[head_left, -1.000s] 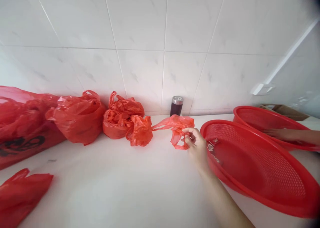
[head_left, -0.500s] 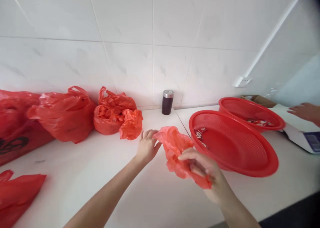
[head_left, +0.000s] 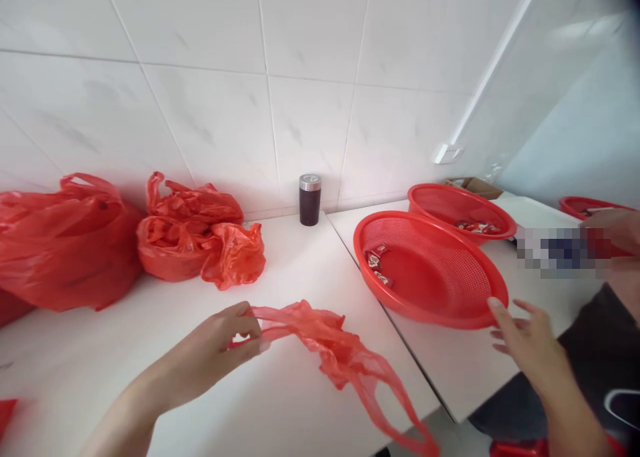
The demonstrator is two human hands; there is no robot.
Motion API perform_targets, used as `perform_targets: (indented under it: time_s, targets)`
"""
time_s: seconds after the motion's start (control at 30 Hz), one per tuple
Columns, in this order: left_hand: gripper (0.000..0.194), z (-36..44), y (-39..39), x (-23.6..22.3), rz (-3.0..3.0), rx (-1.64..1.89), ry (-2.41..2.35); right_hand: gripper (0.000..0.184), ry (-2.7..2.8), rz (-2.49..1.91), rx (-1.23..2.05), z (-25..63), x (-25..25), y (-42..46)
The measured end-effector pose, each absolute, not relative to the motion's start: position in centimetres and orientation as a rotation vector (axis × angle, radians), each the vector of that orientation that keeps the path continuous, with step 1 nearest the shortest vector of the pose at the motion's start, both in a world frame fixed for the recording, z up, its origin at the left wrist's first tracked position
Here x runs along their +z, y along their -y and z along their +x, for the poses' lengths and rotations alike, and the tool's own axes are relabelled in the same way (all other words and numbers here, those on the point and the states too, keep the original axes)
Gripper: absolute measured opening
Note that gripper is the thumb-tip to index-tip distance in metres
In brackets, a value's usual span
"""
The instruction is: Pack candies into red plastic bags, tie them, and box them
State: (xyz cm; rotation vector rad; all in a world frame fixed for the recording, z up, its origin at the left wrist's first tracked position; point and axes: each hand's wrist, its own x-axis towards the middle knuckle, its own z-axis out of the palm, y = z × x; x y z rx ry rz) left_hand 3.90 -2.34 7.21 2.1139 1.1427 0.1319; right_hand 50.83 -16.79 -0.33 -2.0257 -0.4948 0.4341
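My left hand point(head_left: 220, 347) pinches one end of a thin red plastic bag point(head_left: 330, 350) that lies stretched across the white table and trails off its front edge. My right hand point(head_left: 525, 340) hovers with spread fingers, holding nothing, just in front of the rim of a large red mesh basket point(head_left: 480, 290). A few small wrapped sweets lie inside that basket.
Filled red bags point(head_left: 195, 233) and a bigger one point(head_left: 60, 240) sit along the tiled wall at the left. A dark cup with a metal lid point(head_left: 309, 199) stands at the back. A second red basket point(head_left: 463, 207) lies behind the first. Another person sits at the right.
My right hand has let go of the red bag and moved right to the basket's rim. My left hand now holds the bag alone. The view has swung right.
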Motion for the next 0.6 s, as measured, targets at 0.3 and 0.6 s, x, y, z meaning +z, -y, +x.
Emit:
perform_targets:
  time_s: [0.3, 0.6]
  targets:
    - [0.031, 1.2, 7.1, 3.3, 1.266, 0.673, -1.011, 0.034, 0.604, -1.676, 0.784, 48.5, 0.3, 14.0]
    - [0.035, 2.0, 8.2, 2.9, 1.102, 0.728, -0.943, 0.064, 1.239, -2.023, -0.052, 40.7, 4.7, 10.3]
